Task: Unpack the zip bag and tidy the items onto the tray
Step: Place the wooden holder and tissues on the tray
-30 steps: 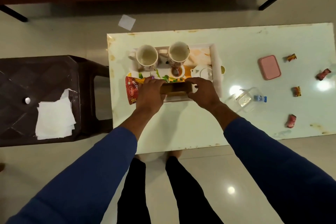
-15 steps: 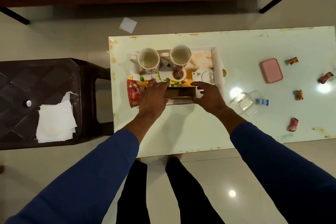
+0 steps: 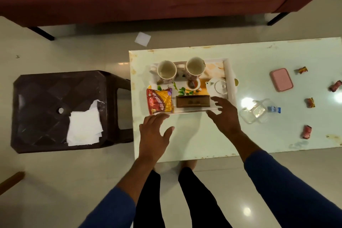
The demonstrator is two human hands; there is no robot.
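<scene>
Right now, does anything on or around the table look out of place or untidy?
Yes. Four wrapped candies lie scattered on the white table, off the tray, beside a pink box and a clear container. The snack packet overhangs the tray's left edge. A white paper square lies on the floor.

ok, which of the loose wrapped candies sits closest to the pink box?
The candy at the far edge, just right of the pink box; the other three lie farther right or nearer the person.
</scene>
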